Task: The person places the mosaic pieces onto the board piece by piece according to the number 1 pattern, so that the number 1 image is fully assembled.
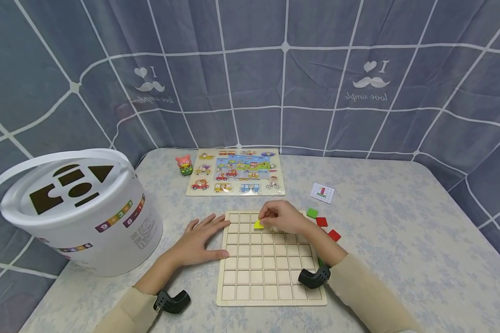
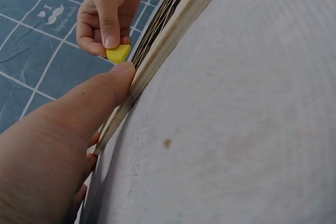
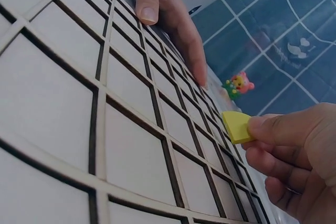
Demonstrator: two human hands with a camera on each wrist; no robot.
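Pinching yellow tile (image 3: 237, 126): right hand (image 3: 294, 150), thumb unhidden

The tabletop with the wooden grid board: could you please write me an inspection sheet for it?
Surface: table under a pale floral cloth.
Job's things: wooden grid board, its visible cells bare; yellow tile held just over its far rows.
Clutter: green tile, two red tiles, pattern card, vehicle peg puzzle, small pink toy, white shape-sorter bucket.
Grippers: left hand flat, fingers at the board's left edge; right hand pinches the yellow tile.
Cables: nothing seen.
Surroundings: grey-blue checked curtain behind.
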